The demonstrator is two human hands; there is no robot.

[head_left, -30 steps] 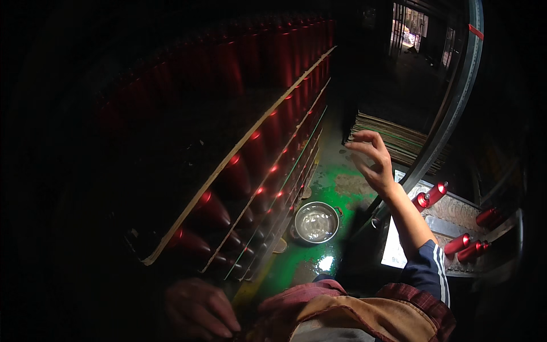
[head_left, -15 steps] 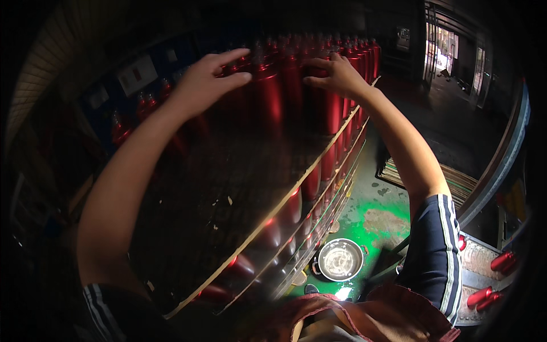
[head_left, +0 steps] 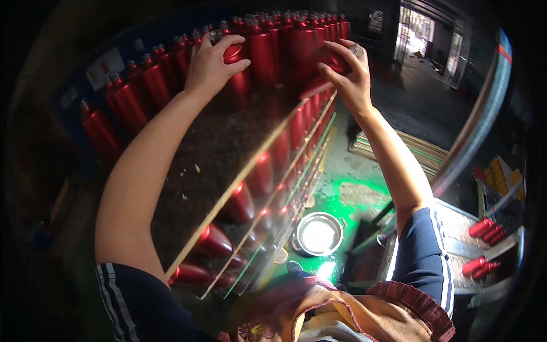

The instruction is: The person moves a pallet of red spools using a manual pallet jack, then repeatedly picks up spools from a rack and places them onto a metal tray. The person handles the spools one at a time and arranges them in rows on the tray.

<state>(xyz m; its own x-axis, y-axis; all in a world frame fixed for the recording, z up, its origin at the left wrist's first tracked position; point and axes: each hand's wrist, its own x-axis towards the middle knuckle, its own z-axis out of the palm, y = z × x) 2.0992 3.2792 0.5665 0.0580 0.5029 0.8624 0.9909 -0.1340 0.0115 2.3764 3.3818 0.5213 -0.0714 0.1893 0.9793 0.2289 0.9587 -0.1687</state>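
Both my arms reach up to the far end of a stacked rack. My left hand (head_left: 212,61) grips the top of a red cylinder (head_left: 235,75) standing among many upright red cylinders (head_left: 273,45) on the top board (head_left: 228,142). My right hand (head_left: 348,73) holds another red cylinder (head_left: 325,67), tilted, at the board's right edge. Lower layers of red cylinders (head_left: 246,199) show below the board's edge.
A round metal bowl (head_left: 318,233) sits on the green-lit floor (head_left: 347,194) below. At the right, a few red cylinders (head_left: 484,228) lie on a metal bench. A curved pipe (head_left: 478,125) runs along the right. A bright doorway (head_left: 419,28) is far ahead.
One second ago only my right hand was raised, low by the floor area. Since then both hands have risen to the top row and each has closed on a cylinder.
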